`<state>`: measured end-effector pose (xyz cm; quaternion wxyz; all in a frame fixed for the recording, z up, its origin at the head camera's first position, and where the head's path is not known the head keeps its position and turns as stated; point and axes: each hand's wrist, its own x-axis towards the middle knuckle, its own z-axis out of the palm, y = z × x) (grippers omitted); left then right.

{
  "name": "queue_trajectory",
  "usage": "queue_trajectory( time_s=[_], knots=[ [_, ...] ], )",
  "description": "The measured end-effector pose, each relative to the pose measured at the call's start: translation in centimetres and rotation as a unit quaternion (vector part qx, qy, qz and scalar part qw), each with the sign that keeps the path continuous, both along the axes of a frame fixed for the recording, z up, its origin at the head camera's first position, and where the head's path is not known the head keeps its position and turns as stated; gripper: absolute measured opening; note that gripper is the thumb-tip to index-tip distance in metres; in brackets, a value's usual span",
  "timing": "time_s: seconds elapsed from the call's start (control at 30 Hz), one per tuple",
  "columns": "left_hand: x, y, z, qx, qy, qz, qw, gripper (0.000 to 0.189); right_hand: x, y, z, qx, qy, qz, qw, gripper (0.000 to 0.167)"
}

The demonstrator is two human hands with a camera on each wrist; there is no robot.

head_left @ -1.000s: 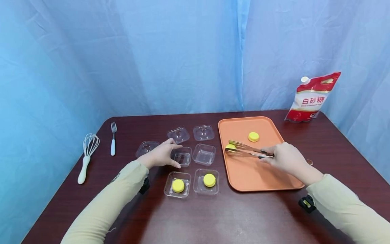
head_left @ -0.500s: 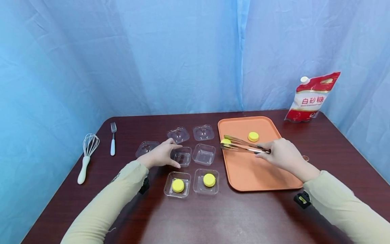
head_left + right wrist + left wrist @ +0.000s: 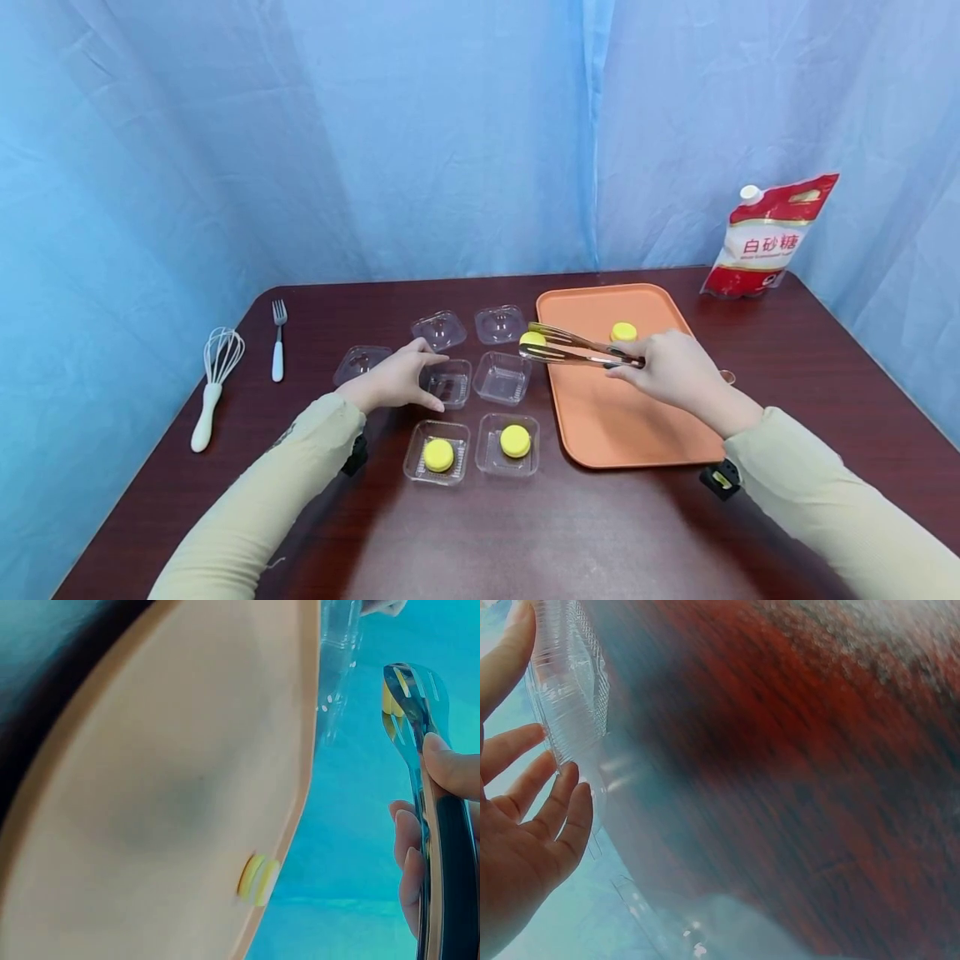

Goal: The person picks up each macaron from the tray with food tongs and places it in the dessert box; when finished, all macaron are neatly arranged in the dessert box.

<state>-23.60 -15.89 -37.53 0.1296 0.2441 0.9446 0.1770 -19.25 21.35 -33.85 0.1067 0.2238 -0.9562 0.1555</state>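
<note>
My right hand (image 3: 671,371) grips metal tongs (image 3: 573,357) with dark handles. Pinched between the tong tips is a yellow macaron (image 3: 532,342), held in the air past the orange tray's left edge, near the upper right clear plastic box (image 3: 501,379). My left hand (image 3: 397,379) holds another clear box (image 3: 450,385) by its sides, thumb at the front and fingers behind. In the left wrist view, fingertips touch that box's (image 3: 570,682) rim. Two nearer boxes each contain a yellow macaron (image 3: 438,456). A further macaron (image 3: 623,332) sits on the tray (image 3: 622,433).
Clear domed lids (image 3: 500,325) lie behind the boxes, one beside my left hand. At the left are a whisk (image 3: 215,383) and a fork (image 3: 278,342). A red and white sugar pouch (image 3: 765,239) stands at the back right. A blue curtain (image 3: 450,142) hangs behind the table.
My right hand has moved left and a little up, carrying the macaron in the tongs from over the tray to beyond its left edge. My left hand has stayed in place.
</note>
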Motion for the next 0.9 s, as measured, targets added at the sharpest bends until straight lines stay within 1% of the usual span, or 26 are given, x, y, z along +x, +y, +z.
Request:
queue_trajectory(
  time_s=[0.23,0.5,0.7,0.9],
  knots=[
    [-0.2,0.0,-0.1,0.006,-0.003,0.001,1.0,0.077,-0.1,-1.6,0.6,-0.008,0.008,0.018,0.9998,0.035],
    [-0.2,0.0,-0.1,0.006,-0.004,0.003,1.0,0.076,-0.1,-3.7,1.1,-0.011,0.02,0.034,0.9992,0.034],
    [-0.1,-0.1,-0.1,0.006,-0.004,0.005,1.0,0.076,-0.2,-5.1,1.0,-0.015,0.031,0.052,0.9981,0.034],
    [-0.1,0.0,-0.1,0.009,-0.009,0.009,0.9999,0.077,-0.3,-6.4,0.5,-0.02,0.035,0.075,0.9964,0.035]
  ],
)
